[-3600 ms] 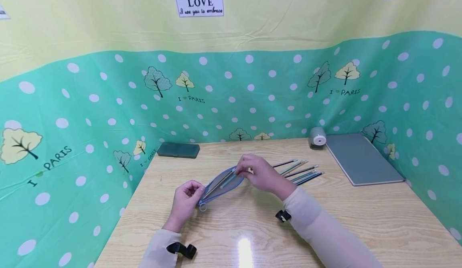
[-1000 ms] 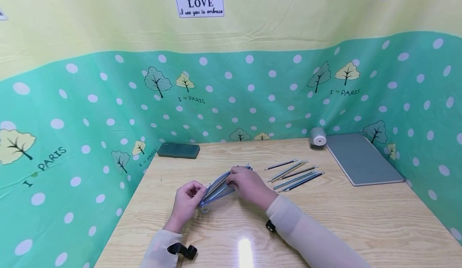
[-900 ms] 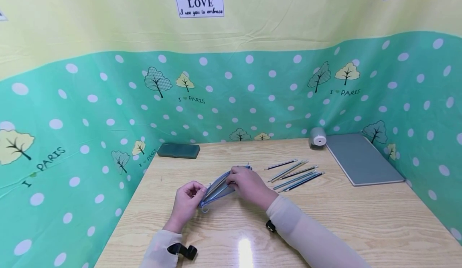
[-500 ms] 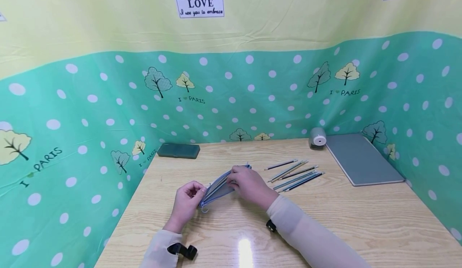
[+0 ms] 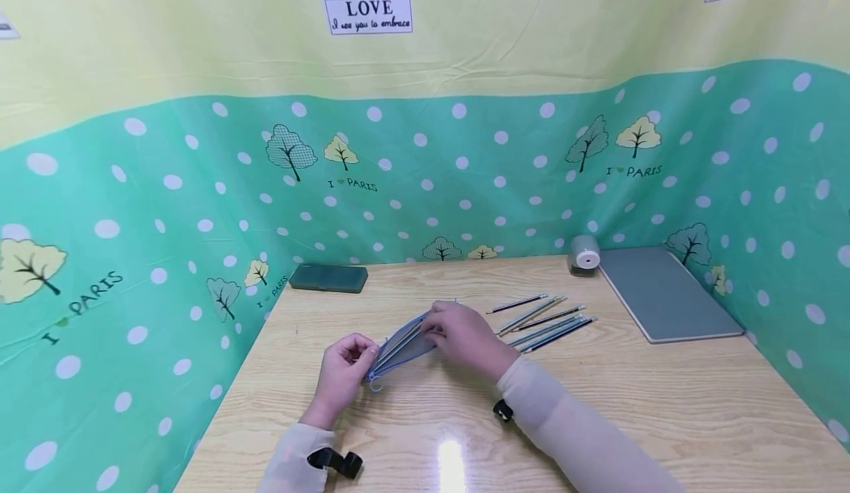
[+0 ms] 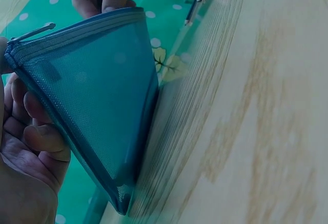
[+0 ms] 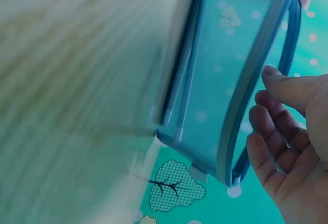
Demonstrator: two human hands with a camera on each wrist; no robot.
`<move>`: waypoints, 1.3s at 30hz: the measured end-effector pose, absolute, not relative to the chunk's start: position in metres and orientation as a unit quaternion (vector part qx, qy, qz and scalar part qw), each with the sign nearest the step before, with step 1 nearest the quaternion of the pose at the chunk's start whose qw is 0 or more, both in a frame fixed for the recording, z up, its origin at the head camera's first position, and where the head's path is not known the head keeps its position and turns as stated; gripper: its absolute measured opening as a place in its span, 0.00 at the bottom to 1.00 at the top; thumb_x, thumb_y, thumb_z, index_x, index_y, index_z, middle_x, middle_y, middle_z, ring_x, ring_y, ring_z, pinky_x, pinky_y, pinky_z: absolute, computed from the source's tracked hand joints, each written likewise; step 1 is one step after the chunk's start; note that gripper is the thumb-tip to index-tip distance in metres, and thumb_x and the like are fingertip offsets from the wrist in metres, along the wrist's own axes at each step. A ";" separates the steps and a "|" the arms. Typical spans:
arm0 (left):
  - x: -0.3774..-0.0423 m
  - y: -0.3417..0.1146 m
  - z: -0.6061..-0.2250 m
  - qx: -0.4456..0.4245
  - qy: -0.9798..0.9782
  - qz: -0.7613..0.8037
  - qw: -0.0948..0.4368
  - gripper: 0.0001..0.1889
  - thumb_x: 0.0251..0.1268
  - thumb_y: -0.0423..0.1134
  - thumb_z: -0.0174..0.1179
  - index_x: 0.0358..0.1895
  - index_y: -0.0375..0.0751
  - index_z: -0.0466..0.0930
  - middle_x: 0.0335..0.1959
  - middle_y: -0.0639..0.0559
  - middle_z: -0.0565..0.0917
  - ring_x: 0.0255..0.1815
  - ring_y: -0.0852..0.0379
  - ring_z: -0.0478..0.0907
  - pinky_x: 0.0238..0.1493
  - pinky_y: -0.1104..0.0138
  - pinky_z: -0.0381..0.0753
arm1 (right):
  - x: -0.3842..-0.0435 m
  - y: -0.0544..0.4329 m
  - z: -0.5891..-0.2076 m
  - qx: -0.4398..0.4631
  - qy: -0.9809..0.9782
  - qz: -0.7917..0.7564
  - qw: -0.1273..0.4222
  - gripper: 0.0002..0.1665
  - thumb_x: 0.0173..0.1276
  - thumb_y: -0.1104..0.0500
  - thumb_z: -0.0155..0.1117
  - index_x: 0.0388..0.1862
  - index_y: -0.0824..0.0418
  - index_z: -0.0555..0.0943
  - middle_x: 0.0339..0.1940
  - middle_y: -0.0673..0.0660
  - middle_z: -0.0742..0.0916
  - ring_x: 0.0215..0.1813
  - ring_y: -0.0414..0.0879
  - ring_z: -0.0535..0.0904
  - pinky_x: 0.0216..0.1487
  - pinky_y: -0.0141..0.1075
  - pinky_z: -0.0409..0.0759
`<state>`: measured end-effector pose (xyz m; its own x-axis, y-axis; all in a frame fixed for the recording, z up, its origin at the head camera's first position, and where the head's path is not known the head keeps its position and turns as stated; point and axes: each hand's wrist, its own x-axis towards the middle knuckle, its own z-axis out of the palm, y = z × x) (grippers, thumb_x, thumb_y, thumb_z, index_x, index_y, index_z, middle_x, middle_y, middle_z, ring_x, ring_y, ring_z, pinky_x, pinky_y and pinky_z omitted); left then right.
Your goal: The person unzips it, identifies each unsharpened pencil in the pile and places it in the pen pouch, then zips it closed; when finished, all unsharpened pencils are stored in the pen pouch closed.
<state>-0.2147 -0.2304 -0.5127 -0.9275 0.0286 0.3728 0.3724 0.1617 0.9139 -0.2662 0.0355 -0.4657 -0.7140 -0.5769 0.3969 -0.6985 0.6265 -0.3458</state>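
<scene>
A blue mesh zip pouch [image 5: 413, 349] is held up off the table with its zip undone. My left hand [image 5: 341, 371] pinches its near-left corner, by the zip end; in the left wrist view the zip pull sticks out beside the thumb. Several pencils lie inside the pouch, and the right wrist view shows them along the bottom through the mesh [image 7: 215, 80]. My right hand [image 5: 465, 334] is at the pouch's mouth. Its fingers are loosely bent beside the zip edge, and no pencil shows between them in the right wrist view [image 7: 292, 131].
Several loose pencils [image 5: 548, 318] lie fanned out to the right of my right hand. A dark green flat case [image 5: 328, 277] sits at the back left. At the back right stand a small grey-and-white device [image 5: 584, 254] and a flat grey board [image 5: 667, 294]. Printed cloth walls surround the table.
Earlier my right hand held a teal pencil above the pouch; that pencil has gone down into it. Over the last half second the right hand rises slightly rightward. My left hand stays put.
</scene>
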 end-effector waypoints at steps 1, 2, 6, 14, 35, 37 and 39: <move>-0.215 -0.231 -0.513 -0.132 -0.751 -0.633 0.135 0.05 0.73 0.30 0.66 0.36 0.33 0.84 0.29 0.48 0.84 0.25 0.62 0.75 0.26 0.72 0.75 | -0.267 0.037 -0.464 0.352 -0.894 0.248 0.120 0.06 0.68 0.58 0.77 0.43 0.51 0.92 0.37 0.42 0.82 0.40 0.36 0.80 0.43 0.32 0.82; -0.215 -0.231 -0.513 -0.128 -0.751 -0.634 0.134 0.05 0.72 0.30 0.66 0.36 0.33 0.84 0.29 0.47 0.84 0.25 0.62 0.75 0.26 0.72 0.75 | -0.267 0.039 -0.463 0.350 -0.894 0.253 0.116 0.06 0.68 0.58 0.77 0.43 0.51 0.91 0.37 0.41 0.82 0.41 0.36 0.81 0.44 0.32 0.82; -0.215 -0.231 -0.514 -0.121 -0.753 -0.632 0.135 0.04 0.72 0.30 0.66 0.36 0.34 0.85 0.30 0.45 0.84 0.25 0.61 0.75 0.27 0.71 0.75 | -0.269 0.050 -0.457 0.346 -0.894 0.263 0.111 0.05 0.68 0.58 0.77 0.42 0.50 0.91 0.37 0.40 0.82 0.41 0.36 0.82 0.44 0.31 0.82; -0.216 -0.231 -0.515 -0.110 -0.757 -0.630 0.136 0.04 0.72 0.30 0.66 0.36 0.33 0.85 0.30 0.44 0.84 0.25 0.61 0.76 0.27 0.71 0.76 | -0.272 0.083 -0.446 0.326 -0.892 0.286 0.128 0.06 0.69 0.59 0.77 0.41 0.48 0.91 0.35 0.40 0.82 0.40 0.39 0.83 0.41 0.33 0.81; -0.217 -0.231 -0.514 -0.087 -0.757 -0.631 0.148 0.04 0.72 0.30 0.66 0.36 0.33 0.85 0.29 0.47 0.84 0.24 0.62 0.75 0.27 0.71 0.75 | -0.291 0.176 -0.438 0.230 -0.915 0.300 0.141 0.04 0.70 0.58 0.75 0.43 0.50 0.90 0.38 0.43 0.85 0.40 0.41 0.82 0.42 0.42 0.82; -0.217 -0.231 -0.514 -0.087 -0.758 -0.630 0.147 0.04 0.72 0.30 0.66 0.36 0.33 0.85 0.28 0.48 0.84 0.24 0.62 0.75 0.26 0.71 0.75 | -0.292 0.183 -0.440 0.227 -0.915 0.304 0.137 0.05 0.70 0.59 0.75 0.43 0.51 0.90 0.38 0.44 0.85 0.40 0.42 0.82 0.42 0.43 0.82; -0.218 -0.231 -0.515 -0.087 -0.757 -0.631 0.146 0.04 0.72 0.30 0.66 0.36 0.33 0.85 0.28 0.49 0.84 0.24 0.61 0.75 0.26 0.71 0.75 | -0.294 0.189 -0.443 0.225 -0.916 0.306 0.129 0.05 0.70 0.60 0.75 0.44 0.52 0.90 0.38 0.45 0.86 0.41 0.42 0.82 0.43 0.44 0.82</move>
<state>-0.2182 -0.2306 -0.5149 -0.9424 -0.0518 0.3303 0.3155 0.1891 0.9299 -0.2935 0.1890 -0.4429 -0.8656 -0.3326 0.3742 -0.4907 0.7122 -0.5020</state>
